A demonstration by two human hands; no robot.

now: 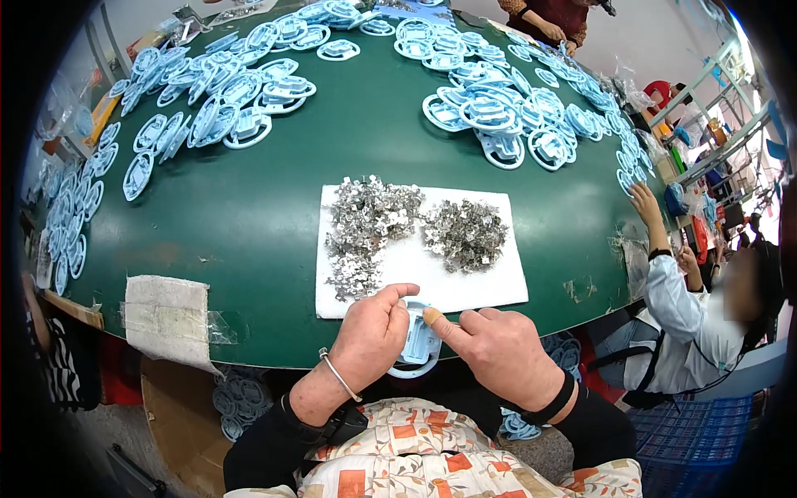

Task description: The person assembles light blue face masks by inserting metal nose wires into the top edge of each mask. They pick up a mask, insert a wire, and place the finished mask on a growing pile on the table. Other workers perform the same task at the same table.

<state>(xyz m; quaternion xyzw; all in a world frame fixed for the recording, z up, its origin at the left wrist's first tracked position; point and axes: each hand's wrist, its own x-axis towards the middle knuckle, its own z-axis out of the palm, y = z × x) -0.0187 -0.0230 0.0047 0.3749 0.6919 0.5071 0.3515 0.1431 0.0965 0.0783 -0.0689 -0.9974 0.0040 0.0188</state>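
Observation:
A light-blue oval plastic part (pixel 421 342) with a moulded middle is at the near table edge, between my two hands. My left hand (pixel 371 330) is closed on its left side, the index finger lying across the top. From the right, my right hand (pixel 501 350) is closed with its other fingers curled, and a tan-wrapped fingertip presses on the part's upper right. Any small piece under that fingertip is hidden. Just beyond, a white foam sheet (pixel 498 292) bears two heaps of small shiny metal clips, a left heap (pixel 369 220) and a darker right heap (pixel 465 235).
Piles of similar blue parts lie at the left (pixel 220 108) and right (pixel 502 108) of the green table (pixel 249 224). A whitish cloth pad (pixel 168 319) hangs over the near left edge. A co-worker (pixel 697 307) sits at the right; another person (pixel 552 21) is at the far side.

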